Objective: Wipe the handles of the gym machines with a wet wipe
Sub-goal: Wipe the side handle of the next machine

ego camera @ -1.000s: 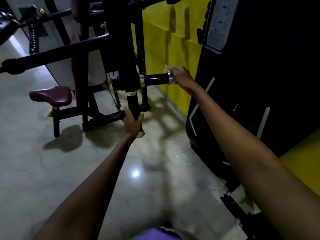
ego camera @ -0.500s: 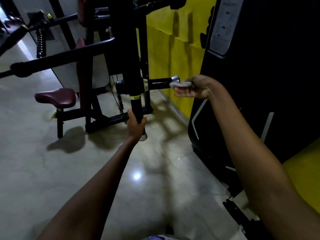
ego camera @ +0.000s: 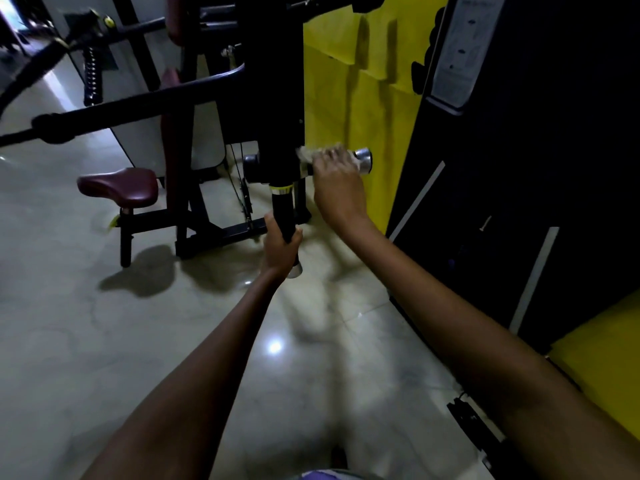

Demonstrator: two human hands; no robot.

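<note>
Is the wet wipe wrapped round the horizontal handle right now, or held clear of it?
On it. The right hand curls over the horizontal handle with the wet wipe bunched under its fingers, one crumpled end sticking out toward the post.

Our right hand (ego camera: 337, 174) blurred over the wipe (ego camera: 306, 154), hiding most of the horizontal handle (ego camera: 362, 161); both forearms ran past the frame's bottom edge.

Glossy stone-like floor (ego camera: 104, 341), shiny metal handle cap (ego camera: 362, 161), matt black handle grip (ego camera: 284, 216), smooth maroon padded seat (ego camera: 119, 187).

Dim, blurred hands, glare on glossy floor (ego camera: 275, 346).
</note>
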